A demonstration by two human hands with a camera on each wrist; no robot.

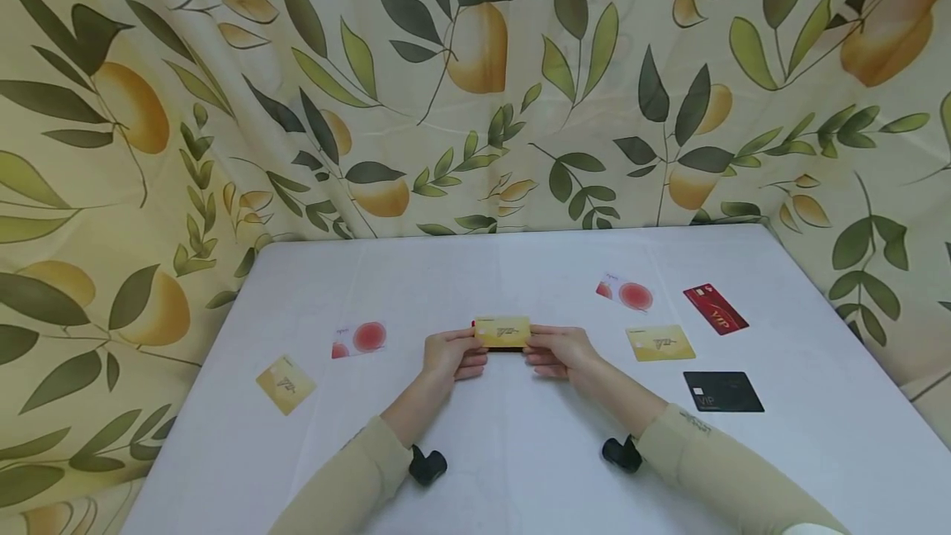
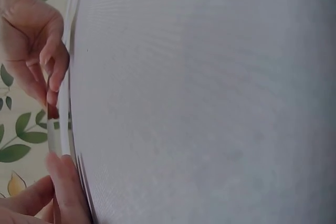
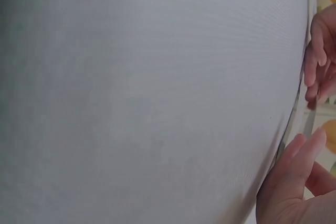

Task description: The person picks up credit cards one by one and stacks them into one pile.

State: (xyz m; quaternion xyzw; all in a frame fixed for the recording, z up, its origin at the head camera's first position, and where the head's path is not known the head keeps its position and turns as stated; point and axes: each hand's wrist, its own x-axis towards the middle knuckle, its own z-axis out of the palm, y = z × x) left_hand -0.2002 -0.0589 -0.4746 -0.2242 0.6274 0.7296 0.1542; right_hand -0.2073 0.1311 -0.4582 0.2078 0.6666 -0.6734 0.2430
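A gold card (image 1: 502, 329) is held level at the middle of the table, pinched at its two short ends. My left hand (image 1: 450, 355) grips the left end, and my right hand (image 1: 565, 355) the right end. A dark edge shows just under the card's near side, and a bit of red peeks out at its far left corner. Both wrist views catch the card edge-on between the fingers, close over the white cloth. In the left wrist view the left hand (image 2: 65, 192) is at the bottom; the right wrist view has the right hand (image 3: 294, 182) there.
Left on the white table (image 1: 505, 452) lie a gold card (image 1: 286, 385) and a white card with red circles (image 1: 369, 337). On the right lie another red-circled white card (image 1: 635, 296), a red VIP card (image 1: 716, 310), a gold card (image 1: 661, 343) and a black VIP card (image 1: 724, 392).
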